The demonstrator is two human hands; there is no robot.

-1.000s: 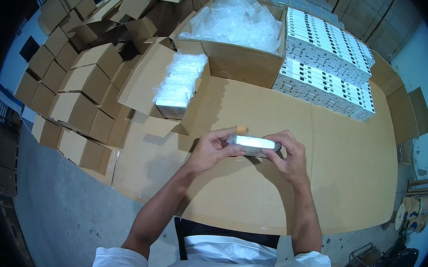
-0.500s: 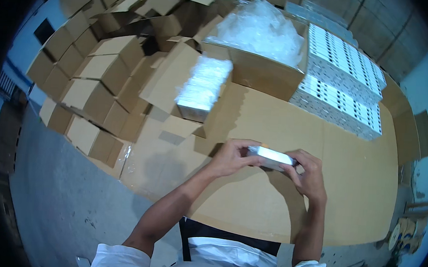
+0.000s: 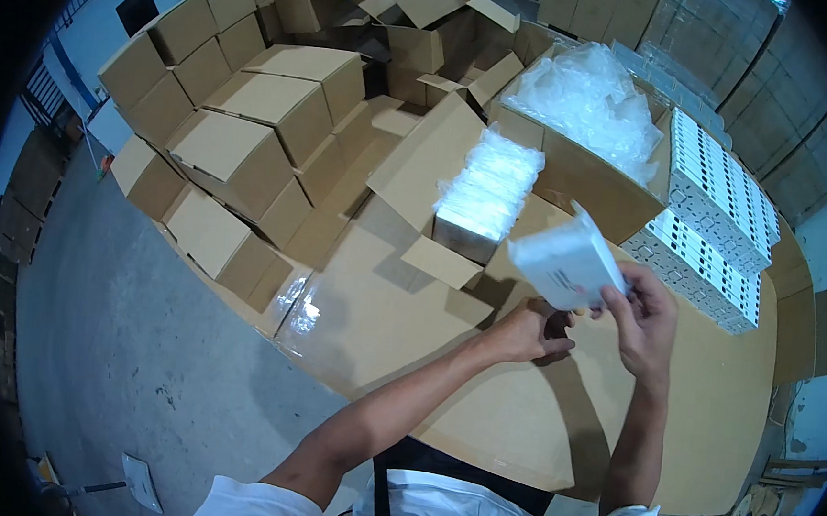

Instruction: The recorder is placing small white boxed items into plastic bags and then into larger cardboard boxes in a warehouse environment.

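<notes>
Here the right hand (image 3: 644,324) has its fingers (image 3: 612,299) closed on a white pack (image 3: 566,264), lifted tilted above the desk (image 3: 517,428). The left hand (image 3: 528,331) sits just below the pack, fingers curled and empty as far as I can tell, touching the desk. It looks like the pack is mid-handling, likely being readied for a box; setting it down would call for a steady grip and both hands squaring it. Beyond the pack, an open carton (image 3: 469,214) holds a stack of bagged white packs. Further beyond the pack, a bigger carton (image 3: 583,169) is full of clear plastic bags (image 3: 588,98). Right of it stand rows of white boxes (image 3: 715,198). Left of the pack, shut cartons (image 3: 249,141) are piled
</notes>
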